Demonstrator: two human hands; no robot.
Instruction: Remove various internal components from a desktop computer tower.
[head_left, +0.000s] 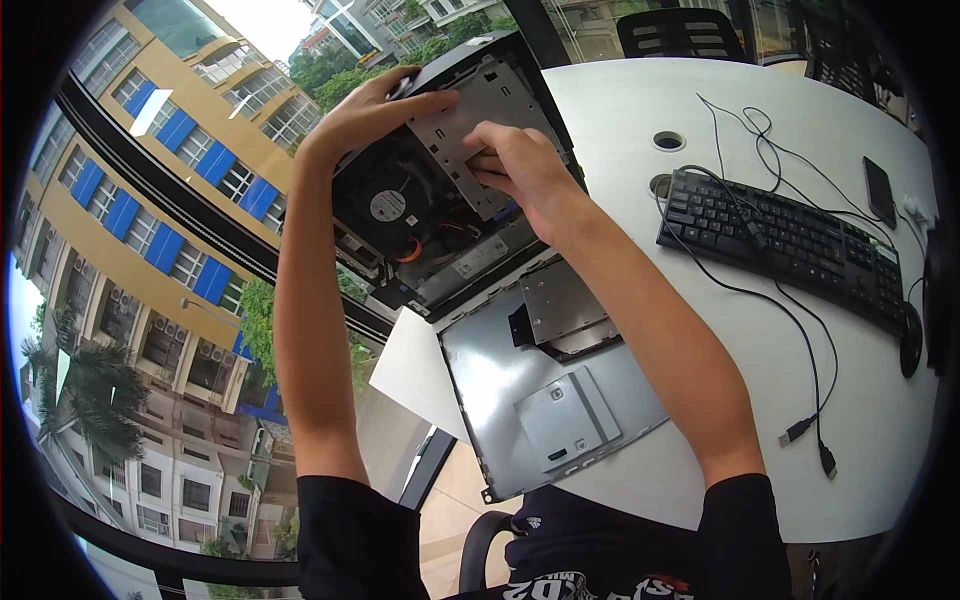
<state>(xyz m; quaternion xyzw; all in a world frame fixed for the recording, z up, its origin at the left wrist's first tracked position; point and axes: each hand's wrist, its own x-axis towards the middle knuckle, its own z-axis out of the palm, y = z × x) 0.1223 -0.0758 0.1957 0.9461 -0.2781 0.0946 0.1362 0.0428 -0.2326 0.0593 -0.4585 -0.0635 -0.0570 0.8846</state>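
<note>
A black desktop computer case (pixel 480 262) stands open at the table's edge by the window, its inside facing me. Within it show a round fan (pixel 388 205), some wires and a grey metal drive bracket (pixel 436 133). My left hand (pixel 375 120) grips the upper left of the case, its thumb lying along the bracket and its other fingers over the edge. Against the bracket's face is my right hand (pixel 530 180), fingers curled in; whatever they hold, if anything, is hidden.
Below the case lies a metal side panel (pixel 480 400) with a loose metal drive cage (pixel 568 305) on it. To the right are a black keyboard (pixel 790 235) with tangled cables, a mouse (pixel 910 340) and a phone (pixel 879 190). A window frame (pixel 180 180) runs along the left.
</note>
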